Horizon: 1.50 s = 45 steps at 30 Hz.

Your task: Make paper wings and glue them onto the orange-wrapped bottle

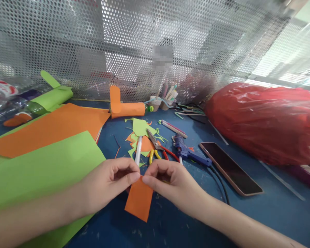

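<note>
Between my two hands hangs a small rectangular piece of orange paper (139,199), gripped at its upper edge. The thumb and fingers of my left hand (119,177) pinch its upper left corner. Close beside it, my right hand (167,175) pinches the upper right corner. Just beyond my fingers, a white glue stick (138,150) lies on the blue table (186,224). Behind it are green and orange paper scraps (142,127). Scissors (157,144) with red handles rest on the scraps, near yellow handles (155,155) partly hidden by my right hand.
Large green sheets (54,162) and orange sheets (57,127) lie left. Paper-wrapped bottles, one orange (131,109) and one green (51,98), lie behind. To the right are a corded blue glue gun (191,151), a phone (229,168) and a red plastic bag (266,120). Perforated metal (134,41) stands behind.
</note>
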Tool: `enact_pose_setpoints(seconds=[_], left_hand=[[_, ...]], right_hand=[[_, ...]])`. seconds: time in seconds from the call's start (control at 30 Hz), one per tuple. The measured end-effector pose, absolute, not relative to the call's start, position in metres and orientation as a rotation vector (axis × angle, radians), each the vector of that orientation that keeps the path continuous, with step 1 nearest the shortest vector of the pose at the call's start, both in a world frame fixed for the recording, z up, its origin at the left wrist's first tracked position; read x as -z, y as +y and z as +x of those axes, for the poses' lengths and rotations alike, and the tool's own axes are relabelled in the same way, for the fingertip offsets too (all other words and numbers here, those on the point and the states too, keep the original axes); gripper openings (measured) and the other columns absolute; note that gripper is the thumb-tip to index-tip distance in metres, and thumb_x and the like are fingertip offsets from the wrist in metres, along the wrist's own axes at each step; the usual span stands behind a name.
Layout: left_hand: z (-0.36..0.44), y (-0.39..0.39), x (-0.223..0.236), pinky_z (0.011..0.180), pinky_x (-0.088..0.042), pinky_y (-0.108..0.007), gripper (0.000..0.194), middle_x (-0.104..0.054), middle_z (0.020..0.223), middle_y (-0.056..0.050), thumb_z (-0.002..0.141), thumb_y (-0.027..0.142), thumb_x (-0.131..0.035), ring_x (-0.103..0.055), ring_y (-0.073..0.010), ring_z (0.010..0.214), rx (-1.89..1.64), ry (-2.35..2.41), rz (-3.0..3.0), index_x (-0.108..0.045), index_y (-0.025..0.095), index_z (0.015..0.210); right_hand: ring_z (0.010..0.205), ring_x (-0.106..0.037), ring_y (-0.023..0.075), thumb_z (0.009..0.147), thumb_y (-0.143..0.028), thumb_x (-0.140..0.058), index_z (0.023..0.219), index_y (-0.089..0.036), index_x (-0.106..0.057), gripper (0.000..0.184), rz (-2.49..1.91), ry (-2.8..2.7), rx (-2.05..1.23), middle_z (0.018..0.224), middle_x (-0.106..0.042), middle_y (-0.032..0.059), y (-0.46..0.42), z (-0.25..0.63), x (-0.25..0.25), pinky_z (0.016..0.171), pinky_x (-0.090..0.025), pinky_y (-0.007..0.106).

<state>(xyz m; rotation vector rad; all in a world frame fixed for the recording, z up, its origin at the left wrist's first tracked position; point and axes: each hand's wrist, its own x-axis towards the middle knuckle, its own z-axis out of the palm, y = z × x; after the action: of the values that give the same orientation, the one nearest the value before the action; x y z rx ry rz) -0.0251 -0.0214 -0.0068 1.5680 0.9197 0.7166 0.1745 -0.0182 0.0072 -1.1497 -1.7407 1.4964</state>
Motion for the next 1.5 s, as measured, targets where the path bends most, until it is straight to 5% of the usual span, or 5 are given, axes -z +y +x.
enact_pose_setpoints(seconds=[0.5,0.7,1.5], left_hand=[[-0.025,-0.016,0.008,0.072,-0.049,-0.024,0.016,-0.066,0.076,0.003,0.087,0.031,-0.062,-0.063,-0.0143,0.076,-0.809,0.963,1.341,-0.062,0.02,0.076],[-0.027,-0.013,0.013,0.07,-0.053,-0.026,0.025,-0.076,0.082,-0.001,0.08,0.032,-0.072,-0.071,-0.0168,0.077,-0.677,0.916,1.098,-0.064,0.019,0.1],[-0.025,-0.016,0.01,0.078,-0.052,-0.028,0.013,-0.078,0.088,-0.001,0.085,0.028,-0.065,-0.072,-0.0185,0.086,-0.632,0.922,1.206,-0.063,0.02,0.096]], right_hand=[[0.056,-0.056,0.0113,0.085,-0.031,-0.059,0.074,-0.017,-0.061,0.018,-1.194,-1.741,-1.337,0.063,-0.059,-0.0015,-0.015,0.174,-0.006,0.055,-0.046,0.023],[0.057,-0.056,0.0111,0.085,-0.031,-0.06,0.072,-0.018,-0.06,0.018,-1.198,-1.727,-1.269,0.063,-0.058,-0.0022,-0.013,0.177,-0.005,0.056,-0.046,0.023],[0.063,-0.055,0.0118,0.081,-0.03,-0.065,0.078,-0.019,-0.061,0.012,-1.179,-1.749,-1.264,0.07,-0.06,-0.0024,-0.01,0.177,-0.003,0.058,-0.044,0.024]])
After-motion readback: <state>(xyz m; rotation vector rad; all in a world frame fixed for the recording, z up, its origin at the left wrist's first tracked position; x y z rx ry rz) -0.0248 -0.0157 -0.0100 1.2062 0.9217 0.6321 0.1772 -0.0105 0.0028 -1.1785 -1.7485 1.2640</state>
